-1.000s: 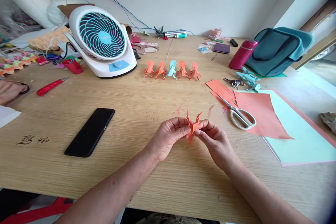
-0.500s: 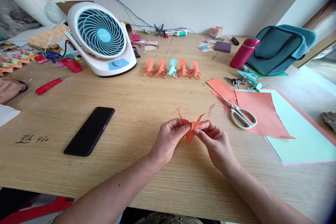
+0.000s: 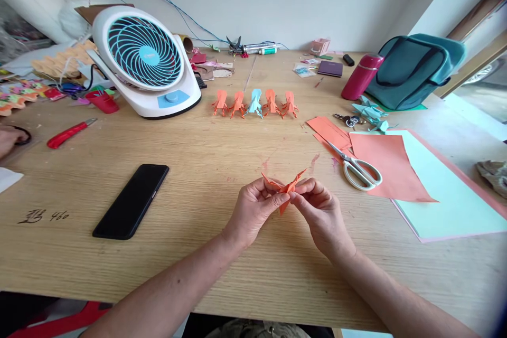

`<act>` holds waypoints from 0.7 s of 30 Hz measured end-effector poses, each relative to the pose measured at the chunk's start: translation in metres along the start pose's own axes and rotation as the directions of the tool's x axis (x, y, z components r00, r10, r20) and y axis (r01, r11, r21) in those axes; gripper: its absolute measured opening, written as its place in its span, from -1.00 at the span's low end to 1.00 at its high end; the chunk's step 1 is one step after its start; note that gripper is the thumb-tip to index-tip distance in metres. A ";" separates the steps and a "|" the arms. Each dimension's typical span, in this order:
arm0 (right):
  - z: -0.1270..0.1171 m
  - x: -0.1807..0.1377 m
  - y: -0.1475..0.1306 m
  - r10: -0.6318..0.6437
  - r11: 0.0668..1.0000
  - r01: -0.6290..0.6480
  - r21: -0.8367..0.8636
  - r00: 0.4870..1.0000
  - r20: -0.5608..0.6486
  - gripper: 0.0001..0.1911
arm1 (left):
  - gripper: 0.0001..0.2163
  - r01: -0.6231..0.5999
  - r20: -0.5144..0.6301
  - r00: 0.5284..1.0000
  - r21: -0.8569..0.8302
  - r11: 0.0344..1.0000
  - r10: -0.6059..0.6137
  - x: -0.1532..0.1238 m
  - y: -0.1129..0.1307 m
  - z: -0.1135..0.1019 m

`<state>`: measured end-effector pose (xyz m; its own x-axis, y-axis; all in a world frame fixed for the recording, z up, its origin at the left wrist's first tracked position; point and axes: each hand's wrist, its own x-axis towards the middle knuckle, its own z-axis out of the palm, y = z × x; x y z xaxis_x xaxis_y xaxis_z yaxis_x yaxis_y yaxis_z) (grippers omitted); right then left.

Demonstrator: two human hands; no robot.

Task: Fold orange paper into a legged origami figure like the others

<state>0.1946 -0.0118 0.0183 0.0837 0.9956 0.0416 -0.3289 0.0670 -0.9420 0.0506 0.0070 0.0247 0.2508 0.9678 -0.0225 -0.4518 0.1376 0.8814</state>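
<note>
Between my two hands is a small orange origami figure (image 3: 288, 188) with thin pointed ends sticking up and a point hanging below. My left hand (image 3: 257, 211) pinches its left side between thumb and fingers. From the other side, my right hand (image 3: 322, 216) pinches it too, the two thumb tips nearly meeting at its middle. The fingers cover part of the folds. Beyond the hands stands a row of several folded paper figures, orange ones (image 3: 270, 102) and a light blue one (image 3: 254, 103). White-handled scissors (image 3: 361, 173) lie to the right on orange paper (image 3: 392, 163).
At left lie a black phone (image 3: 131, 200) and a red utility knife (image 3: 71, 133), near another person's hand (image 3: 10, 139). A white fan (image 3: 146, 58) stands behind them. Farther right are a pink flask (image 3: 362, 76), a teal bag (image 3: 412, 71), keys (image 3: 348, 119) and light green sheets (image 3: 447, 211).
The orange figure has turned in my fingers, and its middle flap now leans toward the upper right. My thumbs have come closer together. The view has shifted slightly.
</note>
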 end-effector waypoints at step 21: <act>0.003 -0.002 0.004 0.022 1.000 -0.022 -0.002 1.000 -0.022 -0.82 | -0.78 0.005 -0.136 0.990 0.250 0.968 0.030 0.004 -0.001 -0.007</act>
<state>0.1903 -0.0134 0.0152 0.0969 0.9952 0.0137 -0.3286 0.0450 -0.9434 0.0456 0.0124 0.0205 0.1184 0.9912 -0.0597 -0.2225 0.0851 0.9712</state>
